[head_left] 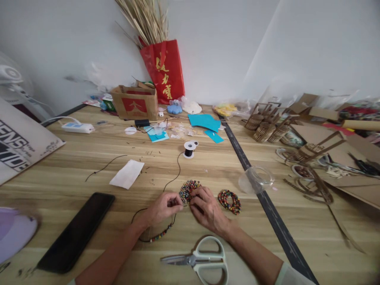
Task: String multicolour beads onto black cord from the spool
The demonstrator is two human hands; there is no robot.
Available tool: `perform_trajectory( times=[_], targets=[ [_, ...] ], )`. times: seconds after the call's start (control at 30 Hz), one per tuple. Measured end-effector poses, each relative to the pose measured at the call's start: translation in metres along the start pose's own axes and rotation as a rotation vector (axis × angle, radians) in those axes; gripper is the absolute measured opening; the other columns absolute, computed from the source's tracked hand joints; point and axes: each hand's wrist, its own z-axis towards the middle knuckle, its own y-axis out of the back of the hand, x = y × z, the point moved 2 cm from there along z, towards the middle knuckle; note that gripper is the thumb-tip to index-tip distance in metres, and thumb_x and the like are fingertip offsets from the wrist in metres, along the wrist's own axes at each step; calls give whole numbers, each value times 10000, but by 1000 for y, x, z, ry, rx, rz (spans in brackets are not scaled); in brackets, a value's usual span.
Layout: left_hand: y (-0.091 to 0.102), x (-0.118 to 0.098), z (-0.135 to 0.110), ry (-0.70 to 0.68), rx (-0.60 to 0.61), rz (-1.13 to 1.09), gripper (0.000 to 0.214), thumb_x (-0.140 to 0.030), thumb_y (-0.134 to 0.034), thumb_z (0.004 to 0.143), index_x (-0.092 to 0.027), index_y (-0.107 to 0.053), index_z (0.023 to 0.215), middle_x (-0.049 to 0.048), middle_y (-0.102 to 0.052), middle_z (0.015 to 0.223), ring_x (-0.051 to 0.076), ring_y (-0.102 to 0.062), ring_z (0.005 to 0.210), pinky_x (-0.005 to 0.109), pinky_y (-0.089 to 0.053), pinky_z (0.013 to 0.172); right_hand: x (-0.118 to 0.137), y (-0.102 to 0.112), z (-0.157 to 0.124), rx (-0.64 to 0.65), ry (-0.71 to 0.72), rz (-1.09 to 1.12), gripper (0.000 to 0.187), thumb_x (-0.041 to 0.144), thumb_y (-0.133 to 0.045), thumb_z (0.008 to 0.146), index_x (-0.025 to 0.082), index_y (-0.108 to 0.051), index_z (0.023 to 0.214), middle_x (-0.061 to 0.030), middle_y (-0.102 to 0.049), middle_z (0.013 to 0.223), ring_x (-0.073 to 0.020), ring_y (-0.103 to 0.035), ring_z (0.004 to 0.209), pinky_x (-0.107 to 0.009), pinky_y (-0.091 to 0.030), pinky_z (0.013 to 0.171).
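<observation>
My left hand [162,209] is closed in a pinch on a black cord [166,231] that carries several coloured beads and loops under my wrist. My right hand [208,209] meets it fingertip to fingertip, fingers curled at the edge of a heap of coloured beads [187,189]. Whether the right fingers hold a bead is hidden. The cord runs up the table to a small spool [189,149]. A finished bead bracelet [229,201] lies just right of my right hand.
White-handled scissors [198,261] lie near the front edge, a black phone [77,231] to the left. A white paper scrap [127,174], a clear plastic cup [255,178], a power strip [77,127], a cardboard box [136,102], a red bag [164,71] and cardboard models [308,150] surround.
</observation>
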Motion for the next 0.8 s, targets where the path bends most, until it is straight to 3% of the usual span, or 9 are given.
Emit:
perform_trajectory(
  times=[0.4,0.8],
  targets=[
    [1,-4,0,9,7,-24,109,-256,-617,743,-158,-597,698,-7,-578,674,138,-495,671,240,-387,631,4,3,2,-33,-69,-58,122,88,-521,833,190,-587,830,-82,-600,937,-237,-517,918,-409,-451,797],
    [0,-1,0,14,20,-52,119,-265,-613,738,-157,-578,702,-23,-533,656,129,-462,644,239,-363,614,-1,1,0,-33,-103,-11,150,86,-511,877,185,-593,953,-99,-596,996,-241,-510,962,-405,-471,819]
  ],
)
